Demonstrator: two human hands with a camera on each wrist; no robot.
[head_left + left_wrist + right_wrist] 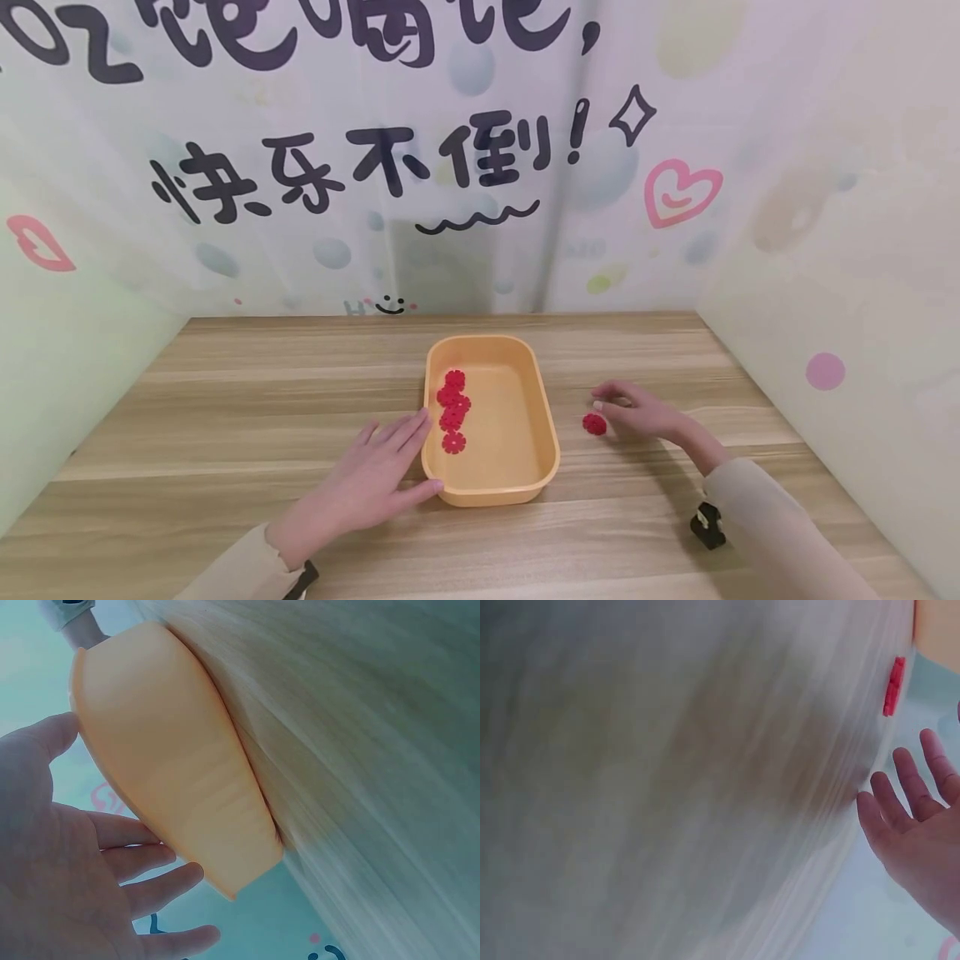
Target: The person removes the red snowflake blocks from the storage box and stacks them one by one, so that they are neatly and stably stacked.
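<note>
An orange-yellow plastic tray [517, 483] with rounded corners stands on the table. Several red notched discs, shaped like snowflake building pieces [453, 417], lie along its left side. My left hand [375, 475] touches the tray's left rim with fingers extended; the left wrist view shows that hand [82, 870] beside the tray's outer wall [172, 750]. Right of the tray, a small pile of red discs [594, 424] lies on the wood. Just beside this pile is my right hand [637, 412], its fingers loosely bent and apart from the discs [894, 686] in the right wrist view.
The wood-grain table [300, 367] meets a printed white curtain [337, 275] at the back and a pale wall [847, 292] on the right. Black wrist devices [707, 526] show at both sleeves.
</note>
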